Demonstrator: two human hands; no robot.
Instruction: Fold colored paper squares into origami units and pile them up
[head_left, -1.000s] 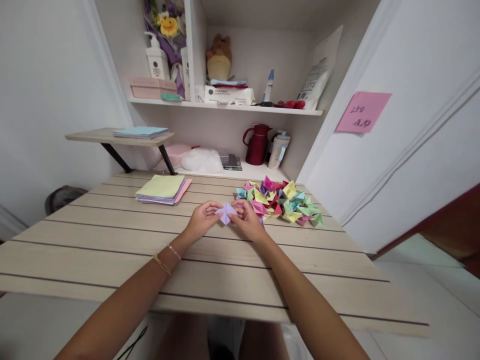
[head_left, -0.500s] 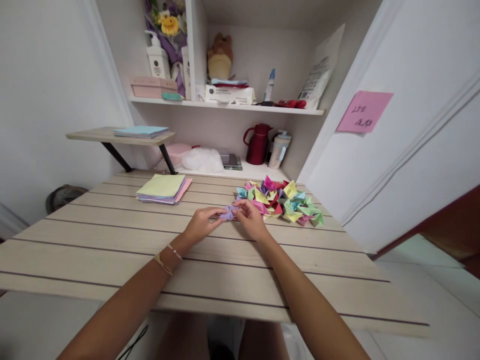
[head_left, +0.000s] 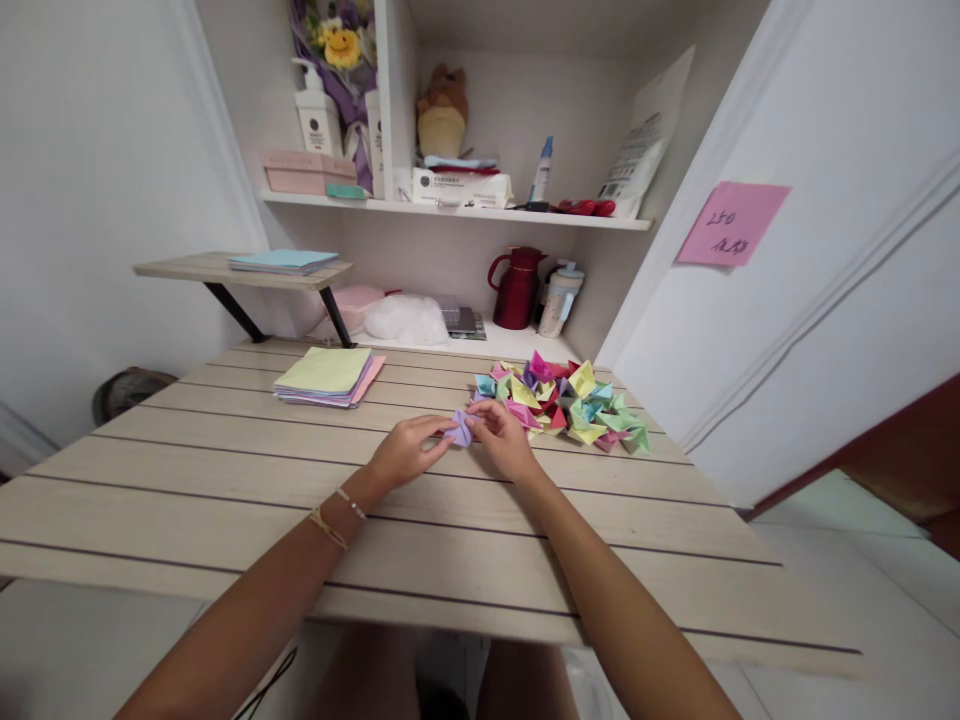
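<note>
1. Both hands grasp the purple paper (head_left: 460, 430): the left hand (head_left: 409, 451) pinches its left side, the right hand (head_left: 505, 441) its right.
2. The purple paper is nearer the bench's (head_left: 480, 545) far edge than its near edge; whether it touches the surface cannot be told.
3. The purple paper is already folded small, with creases showing; its folding looks partway, since it seems flatter than the pieces in the pile.
4. Done: a pile of folded papers (head_left: 585, 411) lies toward the bench's far right corner. Left: the stack of flat sheets (head_left: 324, 372), toward the far left corner, looks unfolded.
5. A corner of the purple paper seems to point toward the near edge; fingers cover its sides, so its long axis cannot be told.
</note>
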